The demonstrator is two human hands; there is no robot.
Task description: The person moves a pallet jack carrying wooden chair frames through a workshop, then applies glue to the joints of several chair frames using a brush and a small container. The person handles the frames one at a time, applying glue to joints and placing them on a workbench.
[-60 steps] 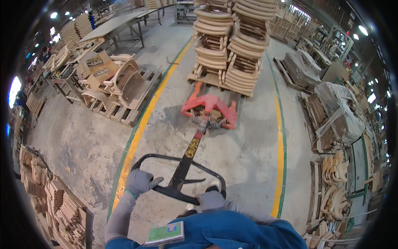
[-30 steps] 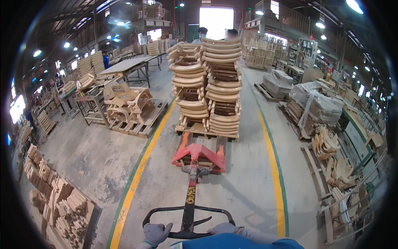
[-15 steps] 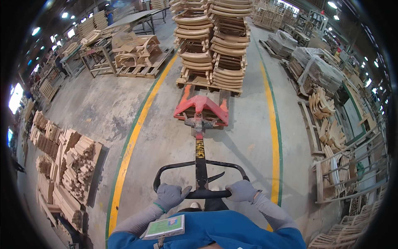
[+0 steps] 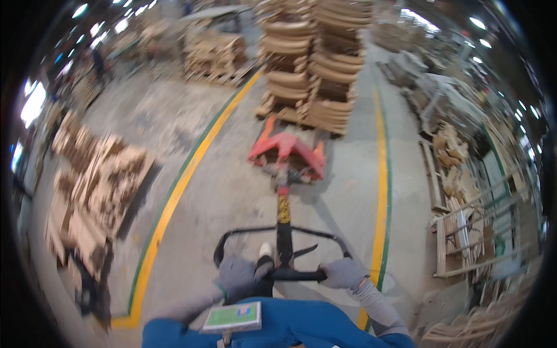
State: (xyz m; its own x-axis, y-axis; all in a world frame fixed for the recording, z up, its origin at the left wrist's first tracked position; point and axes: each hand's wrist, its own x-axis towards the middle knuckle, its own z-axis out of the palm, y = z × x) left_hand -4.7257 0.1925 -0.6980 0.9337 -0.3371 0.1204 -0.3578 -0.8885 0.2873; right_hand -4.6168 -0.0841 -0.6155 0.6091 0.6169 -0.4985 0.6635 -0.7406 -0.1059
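Note:
Both of my hands wear grey gloves and grip the black loop handle (image 4: 299, 275) of a red pallet jack (image 4: 287, 146). My left hand (image 4: 237, 275) is closed round the handle's left end, somewhat blurred. At the right end, my right hand (image 4: 343, 274) wraps round the same bar. The jack's forks point away from me, up to the near edge of a wooden pallet (image 4: 296, 120). Tall twin stacks of curved wooden chair parts (image 4: 336, 69) stand on that pallet. How far the fork tips reach under it is hidden.
Yellow-and-green floor lines (image 4: 185, 184) run along both sides. Stacked wood pieces (image 4: 119, 182) lie on the left. Along the right are wrapped bundles (image 4: 444, 101), curved wood parts (image 4: 449, 145) and a wooden rack (image 4: 476, 232). Another loaded pallet (image 4: 217, 69) stands far left.
The view has swung, and the stacks and jack sit slightly further right in it. My shoe has come forward beside the handle. A corner of the yellow line shows at lower left.

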